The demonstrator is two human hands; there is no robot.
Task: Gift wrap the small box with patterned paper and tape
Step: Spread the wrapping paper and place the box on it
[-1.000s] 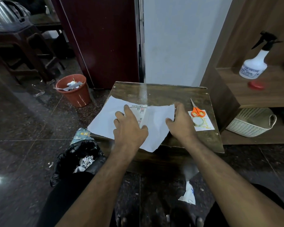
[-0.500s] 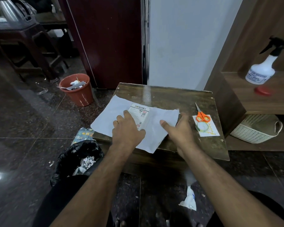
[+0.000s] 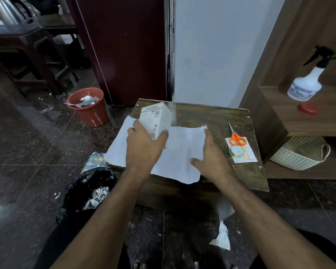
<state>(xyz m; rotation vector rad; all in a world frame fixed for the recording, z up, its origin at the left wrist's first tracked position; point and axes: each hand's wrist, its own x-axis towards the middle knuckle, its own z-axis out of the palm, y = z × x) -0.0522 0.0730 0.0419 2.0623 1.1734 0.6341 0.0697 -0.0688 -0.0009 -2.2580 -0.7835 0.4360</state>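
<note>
Gripping the small box (image 3: 157, 119), the left hand (image 3: 144, 147) has its fingers and thumb curled around the near end of it, and the box is tilted, with its far end raised above the paper (image 3: 173, 152). The printed face of the box looks up and to the left. The right hand (image 3: 211, 154) lies flat on the right part of the paper, fingers straight and a little spread, the thumb pointing to the left. The paper shows its white side and is spread on the wooden table (image 3: 211, 117); its near corner hangs over the near edge of the table.

On the right side of the table, apart from the paper, there is a small white card (image 3: 246, 157). The orange scissors (image 3: 236, 136) lie with their handles on the far end of this card, and the tape roll (image 3: 236, 151) lies on the card just near the handles.

On the floor to the left stand a black bag (image 3: 81, 193) with scraps inside and, farther away, an orange bin (image 3: 88, 106). A spray bottle (image 3: 308, 82) and a red cap (image 3: 307, 108) are on the shelf at the right, with a white basket (image 3: 297, 154) below.
</note>
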